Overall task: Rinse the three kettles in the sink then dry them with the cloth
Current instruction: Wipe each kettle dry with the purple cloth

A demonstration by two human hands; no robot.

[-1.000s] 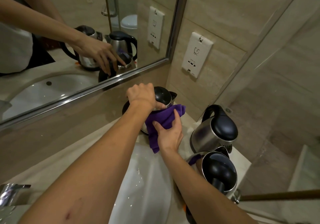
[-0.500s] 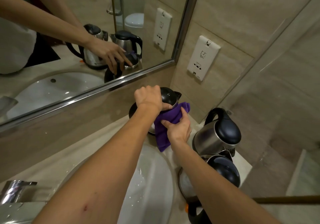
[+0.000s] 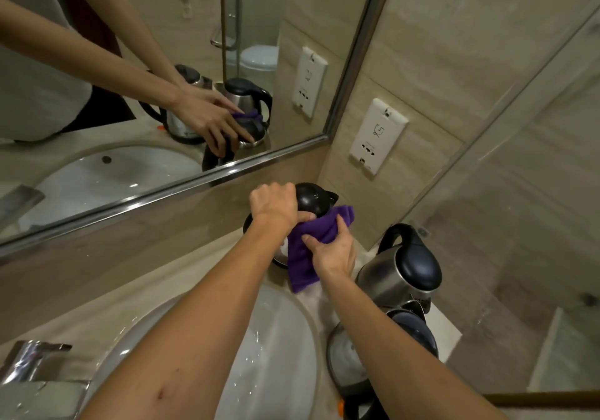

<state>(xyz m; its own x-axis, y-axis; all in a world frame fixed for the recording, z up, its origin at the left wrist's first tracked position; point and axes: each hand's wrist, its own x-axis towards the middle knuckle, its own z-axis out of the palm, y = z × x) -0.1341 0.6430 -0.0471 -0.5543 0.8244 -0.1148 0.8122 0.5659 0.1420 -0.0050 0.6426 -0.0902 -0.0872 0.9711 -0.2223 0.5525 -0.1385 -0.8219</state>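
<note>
Purple cloth (image 3: pixel 303 267) is bunched in the right hand (image 3: pixel 334 250), whose grip pinches it between thumb and curled fingers and holds it against the side of the far kettle (image 3: pixel 311 197). The left hand (image 3: pixel 274 206) sits on top of that kettle, its grip curled down over the black lid and the top of the handle. The far kettle stands on the beige stone counter (image 3: pixel 194 273) in the back corner, just below the mirror (image 3: pixel 162 62) (which reflects both hands and the kettles) and beyond the rim of the white sink (image 3: pixel 279 338). To the sink's right stand the middle kettle (image 3: pixel 389 276), steel with a black lid, and just in front of it the near kettle (image 3: pixel 412 332), partly hidden by the right forearm. Water beads the basin. A chrome tap (image 3: pixel 32 364) shows at lower left.
</note>
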